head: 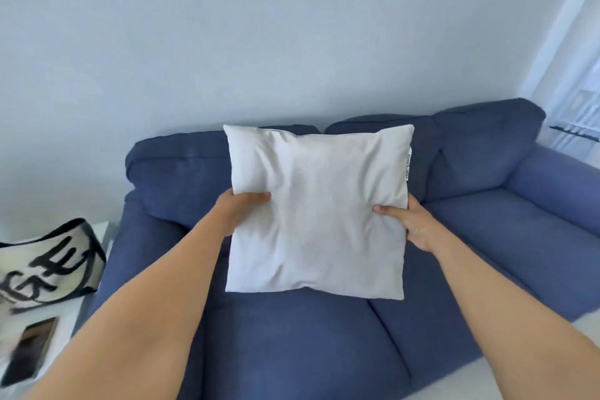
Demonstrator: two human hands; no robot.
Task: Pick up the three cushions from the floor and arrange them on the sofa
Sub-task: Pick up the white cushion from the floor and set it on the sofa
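Observation:
A square white cushion (319,211) hangs upright in the air over the blue sofa (506,224), in front of the gap between its two back pads. My left hand (242,208) grips the cushion's left edge and my right hand (407,222) grips its right edge, thumbs on the near face. A small label sticks out of the cushion's upper right side. No other cushion is in view; the floor is almost entirely out of frame.
A white side table (97,230) stands left of the sofa, carrying a cream bag (48,269) with black lettering and a dark flat device (31,347). A pale wall rises behind the sofa. A bright window area (578,101) is at the far right.

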